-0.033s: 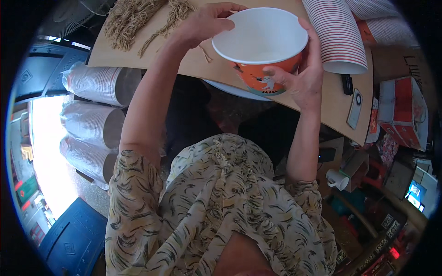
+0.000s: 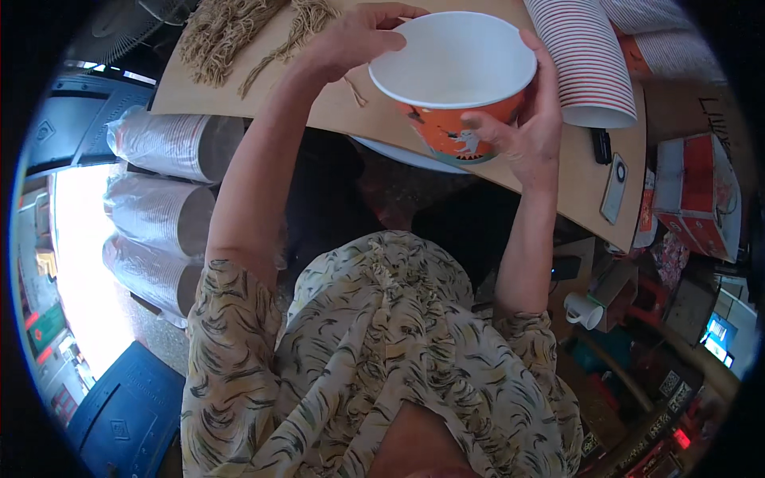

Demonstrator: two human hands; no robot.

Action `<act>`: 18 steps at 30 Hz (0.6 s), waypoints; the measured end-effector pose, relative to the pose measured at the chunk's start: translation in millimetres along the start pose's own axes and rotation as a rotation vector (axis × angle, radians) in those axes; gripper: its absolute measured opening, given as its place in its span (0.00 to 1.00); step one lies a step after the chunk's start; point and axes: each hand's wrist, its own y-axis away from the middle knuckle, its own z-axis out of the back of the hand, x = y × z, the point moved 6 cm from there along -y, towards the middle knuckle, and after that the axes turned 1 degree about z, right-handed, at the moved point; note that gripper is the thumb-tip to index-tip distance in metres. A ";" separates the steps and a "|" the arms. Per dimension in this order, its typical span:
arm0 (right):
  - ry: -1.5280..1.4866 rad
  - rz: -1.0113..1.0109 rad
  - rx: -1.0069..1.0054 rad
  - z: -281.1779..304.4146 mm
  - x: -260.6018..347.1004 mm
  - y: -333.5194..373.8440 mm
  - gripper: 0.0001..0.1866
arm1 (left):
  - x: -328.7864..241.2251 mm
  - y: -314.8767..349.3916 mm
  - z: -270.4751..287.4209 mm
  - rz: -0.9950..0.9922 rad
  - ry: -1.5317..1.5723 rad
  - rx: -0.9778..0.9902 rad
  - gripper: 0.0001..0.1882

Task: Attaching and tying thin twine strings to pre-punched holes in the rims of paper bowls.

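Between my two hands is a large round paper tub (image 2: 442, 131), orange with printed figures outside and white inside. It is tilted so that its mouth and bare inner wall show. My left hand (image 2: 360, 38) grips the far left of the rim, its thumb bent over the edge. On the other side my right hand (image 2: 535, 131) is closed round the wall, with the thumb on the printed front and the fingers up along the right side. The tub is above the near edge of a wooden table (image 2: 319, 103); its underside is hidden.
Bundles of beige twine (image 2: 231, 40) lie at the table's far left. A long stack of nested tubs (image 2: 586, 64) rests on the right, near a phone (image 2: 614, 188) and a black object (image 2: 601, 146). Plastic-wrapped tub stacks (image 2: 151, 211) stand left; a red-and-white carton (image 2: 695, 195) is right.
The tub and my right hand have shifted very slightly to the right. My grip with both hands is the same.
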 end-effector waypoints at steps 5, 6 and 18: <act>-0.204 0.024 0.000 26.2 -24.7 -5.2 0.58 | -13.3 11.1 -0.9 0.023 0.057 -0.066 0.23; -0.234 0.012 0.012 30.5 -31.0 -3.4 0.58 | -11.1 7.9 0.8 0.023 0.058 -0.065 0.23; -0.089 0.126 0.137 -1.4 -7.3 -2.8 0.61 | -29.2 -13.9 -6.8 -0.211 -0.276 -0.085 0.13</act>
